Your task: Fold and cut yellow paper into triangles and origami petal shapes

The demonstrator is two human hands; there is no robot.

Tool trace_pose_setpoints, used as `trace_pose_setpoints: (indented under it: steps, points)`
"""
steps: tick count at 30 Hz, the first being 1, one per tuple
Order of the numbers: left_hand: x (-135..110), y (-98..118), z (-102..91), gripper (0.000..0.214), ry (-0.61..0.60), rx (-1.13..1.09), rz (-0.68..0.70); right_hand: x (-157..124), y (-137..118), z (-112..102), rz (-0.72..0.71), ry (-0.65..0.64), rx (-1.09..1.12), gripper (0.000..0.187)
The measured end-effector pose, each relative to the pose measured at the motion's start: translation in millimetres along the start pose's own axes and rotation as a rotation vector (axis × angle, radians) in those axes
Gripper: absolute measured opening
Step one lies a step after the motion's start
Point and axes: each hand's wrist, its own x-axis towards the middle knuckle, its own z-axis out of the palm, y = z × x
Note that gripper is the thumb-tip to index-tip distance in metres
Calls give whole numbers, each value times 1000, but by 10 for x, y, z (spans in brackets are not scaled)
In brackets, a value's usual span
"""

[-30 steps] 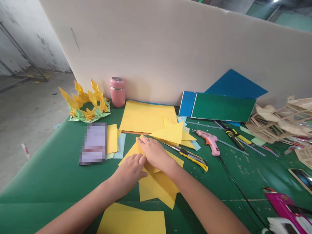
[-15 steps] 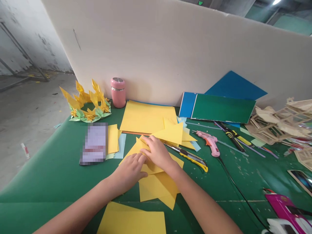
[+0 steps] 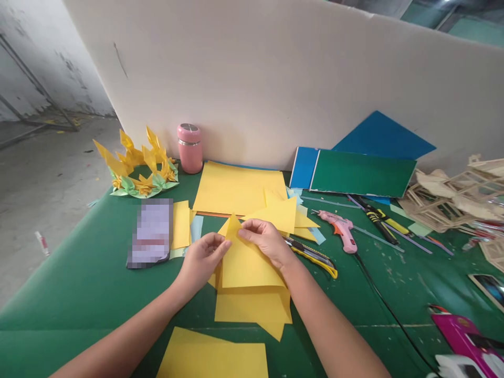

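Note:
Between both hands is a piece of yellow paper (image 3: 248,265), its far end folded to a point. My left hand (image 3: 203,260) pinches its left edge near that tip with thumb and fingers. On the other side my right hand (image 3: 264,240) grips the paper close to the same point. Underneath lie more yellow sheets (image 3: 252,307), partly covered by the held piece. A yellow-handled utility knife (image 3: 315,256) rests just right of my right hand. Cut yellow pieces (image 3: 275,214) overlap beyond it.
A paper crown (image 3: 144,168), a pink flask (image 3: 190,149) and a phone (image 3: 151,231) are at the left. On the right are a pink glue gun (image 3: 339,229) with a trailing cord and wooden models (image 3: 444,199). Another yellow sheet (image 3: 214,357) lies at the near edge.
Both hands have gone from pressing on the yellow paper to pinching it near its tip. The paper has turned and its near edge now lifts above the sheets below.

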Motion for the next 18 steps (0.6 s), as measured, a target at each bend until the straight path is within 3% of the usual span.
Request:
trace_pose_setpoints:
  steps: [3, 10, 18]
  points:
    - [-16, 21, -6, 33, -2, 29, -54, 7, -19, 23, 29, -4, 137, 39]
    - [-54, 34, 4, 24, 15, 241, 153, 22, -77, 94, -69, 49, 92, 35]
    - [-33, 19, 6, 23, 49, 232, 166, 30, -58, 110, -24, 100, 171, 35]
